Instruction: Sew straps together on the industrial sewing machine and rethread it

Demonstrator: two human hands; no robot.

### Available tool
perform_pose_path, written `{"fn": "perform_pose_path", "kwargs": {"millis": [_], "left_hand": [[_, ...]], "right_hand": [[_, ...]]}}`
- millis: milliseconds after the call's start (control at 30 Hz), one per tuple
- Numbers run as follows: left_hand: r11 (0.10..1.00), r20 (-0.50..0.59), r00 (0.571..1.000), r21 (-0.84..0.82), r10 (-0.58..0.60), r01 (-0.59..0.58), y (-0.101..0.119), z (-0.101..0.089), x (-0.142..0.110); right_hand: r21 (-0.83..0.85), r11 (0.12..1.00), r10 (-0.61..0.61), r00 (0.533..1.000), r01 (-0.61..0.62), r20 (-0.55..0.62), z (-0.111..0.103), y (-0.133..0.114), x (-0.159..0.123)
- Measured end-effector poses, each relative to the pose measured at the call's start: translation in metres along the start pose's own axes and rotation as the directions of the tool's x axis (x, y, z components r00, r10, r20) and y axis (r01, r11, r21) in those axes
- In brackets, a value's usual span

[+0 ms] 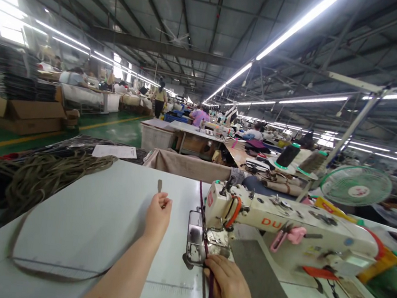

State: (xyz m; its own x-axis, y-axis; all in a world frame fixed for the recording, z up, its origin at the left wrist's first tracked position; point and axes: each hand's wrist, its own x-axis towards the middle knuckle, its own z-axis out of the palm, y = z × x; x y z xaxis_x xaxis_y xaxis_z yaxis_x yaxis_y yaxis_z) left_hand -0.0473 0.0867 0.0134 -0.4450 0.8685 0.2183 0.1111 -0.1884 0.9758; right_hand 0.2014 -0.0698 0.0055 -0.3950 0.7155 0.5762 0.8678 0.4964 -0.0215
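Observation:
My left hand (157, 215) is stretched out over the white table (105, 215), its fingers pinched on the end of a thin olive strap (159, 185) that sticks up above it. My right hand (229, 286) lies at the needle plate of the white sewing machine (283, 221), fingers pressed on a dark purple strap (210, 289) that runs up through the presser foot and on behind the machine. A grey fabric piece (258, 280) lies flat under the machine arm, just right of my right hand.
A heap of olive webbing (45, 174) lies at the table's left, with a loop trailing over the top. A paper sheet (115, 151) sits behind it. Thread cones (287, 155) and a green fan (356, 185) stand at the right. Cardboard boxes (26, 115) and other workers fill the hall.

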Motion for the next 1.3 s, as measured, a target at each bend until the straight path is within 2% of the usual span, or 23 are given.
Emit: {"fn": "perform_pose_path", "kwargs": {"millis": [167, 533, 1067, 1200, 1300], "left_hand": [[0.999, 0.013, 0.999, -0.036, -0.034, 0.035, 0.001, 0.0016, 0.0001], [0.995, 0.069, 0.998, -0.094, -0.003, 0.01, 0.0073, 0.0037, -0.0018], [0.999, 0.086, 0.996, 0.05, -0.004, -0.001, 0.0069, -0.0007, -0.0033], [0.993, 0.015, 1.0, 0.118, 0.021, -0.022, 0.0068, -0.0039, -0.0035], [0.978, -0.027, 0.995, 0.188, 0.095, -0.088, 0.0085, -0.0048, -0.0053]], "right_hand": [[0.0, 1.0, -0.005, 1.0, 0.005, -0.005, -0.0008, -0.0001, 0.0015], [0.015, 1.0, -0.017, 1.0, 0.018, -0.012, -0.0034, -0.0006, 0.0047], [0.048, 0.999, -0.003, 1.0, 0.002, 0.015, -0.0027, -0.0034, 0.0042], [0.051, 0.999, -0.005, 1.0, 0.005, 0.009, -0.003, -0.003, 0.004], [0.058, 0.998, 0.0, 1.0, -0.001, 0.01, -0.0043, -0.0034, 0.0049]]}}
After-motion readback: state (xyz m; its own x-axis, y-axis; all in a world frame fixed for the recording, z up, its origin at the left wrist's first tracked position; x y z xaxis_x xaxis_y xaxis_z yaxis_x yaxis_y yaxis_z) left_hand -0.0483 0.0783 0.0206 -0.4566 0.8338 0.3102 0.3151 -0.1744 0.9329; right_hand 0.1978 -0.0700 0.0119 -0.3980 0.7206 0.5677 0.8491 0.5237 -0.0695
